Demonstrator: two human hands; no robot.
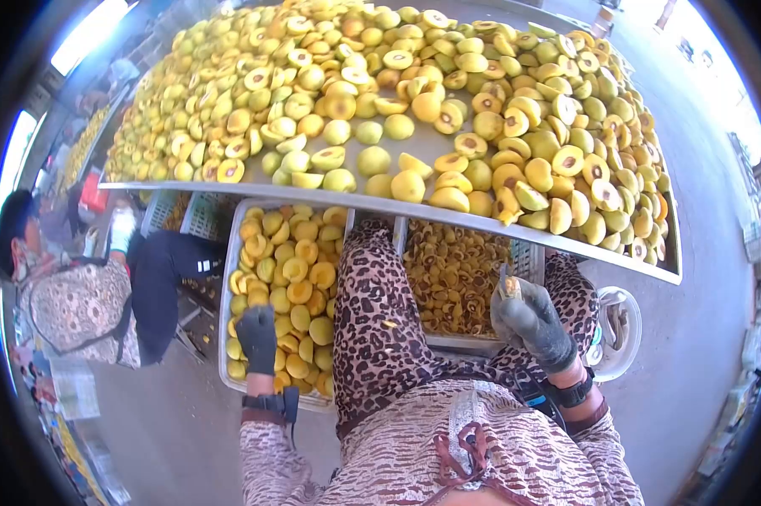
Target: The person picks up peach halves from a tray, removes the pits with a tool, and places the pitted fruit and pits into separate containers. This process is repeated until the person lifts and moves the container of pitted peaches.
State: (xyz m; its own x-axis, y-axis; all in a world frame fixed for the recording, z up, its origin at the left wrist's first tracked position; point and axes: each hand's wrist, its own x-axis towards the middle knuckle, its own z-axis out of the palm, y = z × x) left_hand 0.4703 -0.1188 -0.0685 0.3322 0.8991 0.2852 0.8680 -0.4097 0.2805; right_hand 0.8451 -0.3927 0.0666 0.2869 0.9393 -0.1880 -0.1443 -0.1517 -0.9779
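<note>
My left hand (257,339), in a dark glove, is over the left edge of a white crate (223,337) of halved yellow peaches (298,270). Its fingers are blurred and turned away, so whether it grips anything is hidden. In a grey-black glove, my right hand (534,325) is closed on a small pitting knife (508,285) whose tip points up. That hand is above the right side of a bin of brownish peach pits and scraps (452,274). Ahead of both hands is a metal tray (313,192) heaped with cut peaches, many with pits showing.
My legs in leopard-print trousers (376,295) straddle the space between crate and bin. A clear round tub (625,333) with items inside stands on the floor at right. Another person (81,304) sits at left, near green crates (201,215).
</note>
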